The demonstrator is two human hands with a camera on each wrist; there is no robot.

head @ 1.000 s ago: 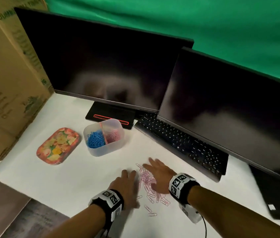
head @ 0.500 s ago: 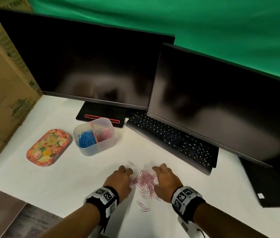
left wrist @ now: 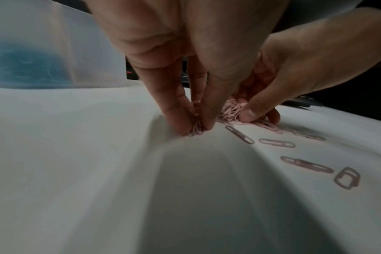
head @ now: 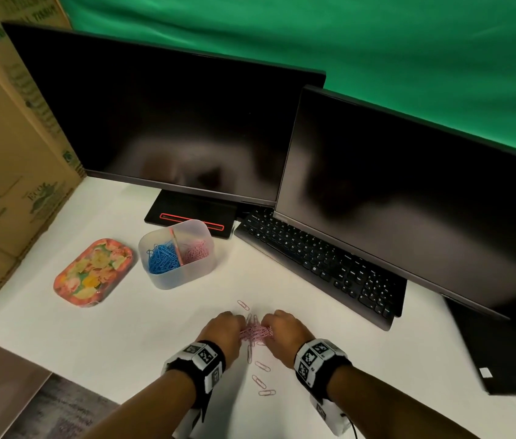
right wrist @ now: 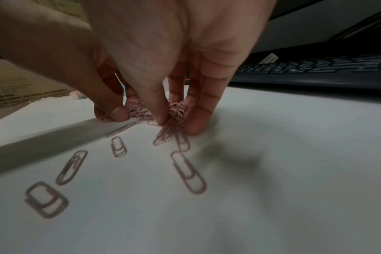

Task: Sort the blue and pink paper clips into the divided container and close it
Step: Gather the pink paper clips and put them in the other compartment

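A heap of pink paper clips (head: 255,332) lies on the white table (head: 117,327) between my two hands. My left hand (head: 234,329) pinches its left side with fingertips (left wrist: 180,127) down on the table. My right hand (head: 270,328) pinches the right side, and clips (right wrist: 171,118) bunch under its fingers (right wrist: 196,120). Several loose pink clips (head: 262,366) lie just behind the heap, and one (head: 243,305) lies ahead of it. The open translucent divided container (head: 187,277) stands farther left, with blue clips (head: 163,254) in its left half and pink clips (head: 199,250) in its right.
A floral lid (head: 92,272) lies left of the container. A black keyboard (head: 320,264) and two dark monitors (head: 161,122) stand behind, with a cardboard box (head: 3,160) at the far left. The table's front edge (head: 60,375) runs close to my left forearm.
My hands went from flat and spread on the table to drawn together, raking the scattered pink clips into one tight heap that both now pinch.
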